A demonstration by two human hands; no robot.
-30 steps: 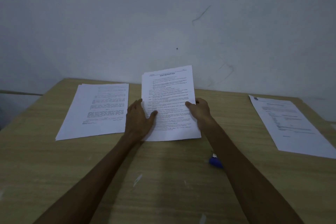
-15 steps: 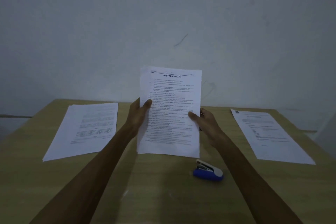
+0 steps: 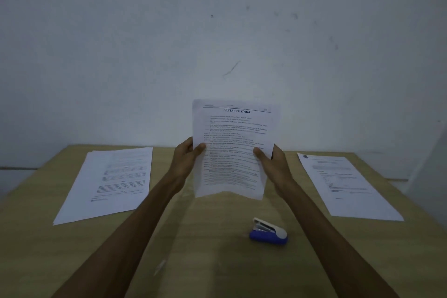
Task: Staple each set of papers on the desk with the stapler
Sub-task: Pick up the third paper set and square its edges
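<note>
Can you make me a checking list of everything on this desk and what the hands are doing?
Surface: wooden desk, pale scuff marks near the front.
Job's things: middle paper set held upright off the desk, headed DAFTAR PUSTAKA; left paper set and right paper set lying flat; blue and white stapler on the desk, untouched.
Clutter: nothing seen.
Grippers: left hand grips the held set's left edge; right hand grips its right edge.
Cables: nothing seen.
Surroundings: plain white wall behind, with a few dark marks; dim light.
</note>
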